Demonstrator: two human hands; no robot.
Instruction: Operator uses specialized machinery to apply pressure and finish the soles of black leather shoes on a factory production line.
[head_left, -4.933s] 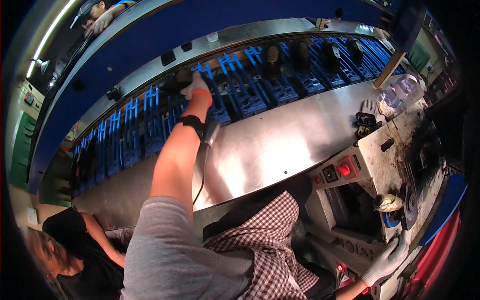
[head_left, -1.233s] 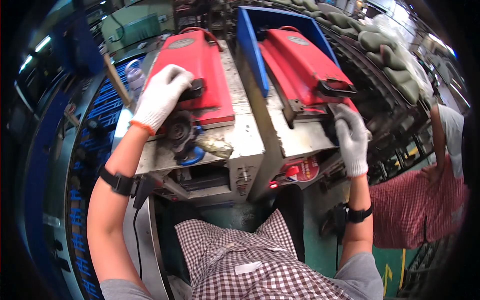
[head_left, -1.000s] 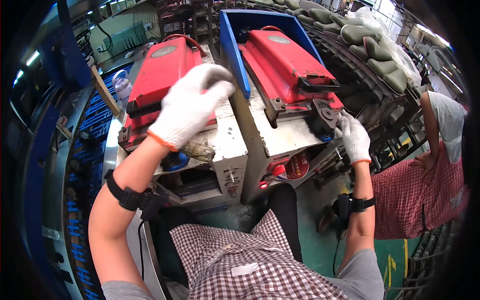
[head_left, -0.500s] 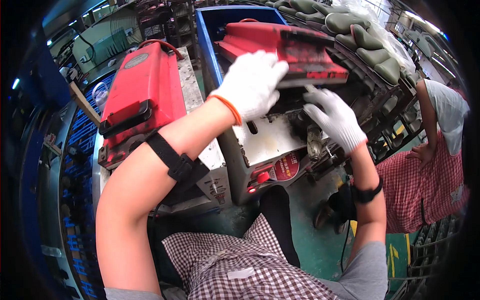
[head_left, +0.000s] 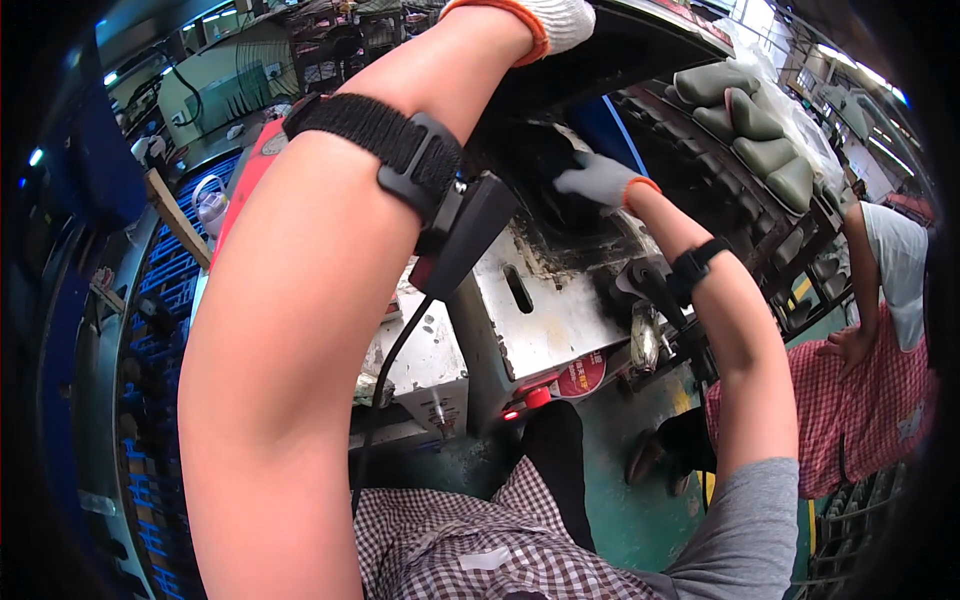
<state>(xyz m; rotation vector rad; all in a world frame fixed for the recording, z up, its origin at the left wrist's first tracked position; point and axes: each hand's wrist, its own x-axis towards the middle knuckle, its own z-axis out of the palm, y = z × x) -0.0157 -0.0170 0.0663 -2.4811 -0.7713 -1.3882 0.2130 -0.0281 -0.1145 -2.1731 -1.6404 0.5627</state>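
My left hand [head_left: 568,22], in a white glove with an orange cuff, is up at the top edge, closed on the raised lid [head_left: 640,55] of a machine. Dark underside of the lid faces me. Below it, my gloved right hand [head_left: 598,181] reaches into the dark opening of the machine [head_left: 545,300], fingers stretched leftward and a little blurred. A black shape [head_left: 530,155] lies near those fingertips; its kind is too dark to make out. The fingertips of my left hand are partly out of view.
Left, my forearm mostly covers a second machine with a red lid [head_left: 262,150]. Green boot-like shapes [head_left: 765,155] are stacked on a dark rack at the right. A person in a red checked apron [head_left: 800,380] stands at the far right. Blue racking [head_left: 165,300] runs along the left.
The red lid has swung up with my left hand, baring the machine's dark inside. My right hand has moved left and farther away, into the opening.
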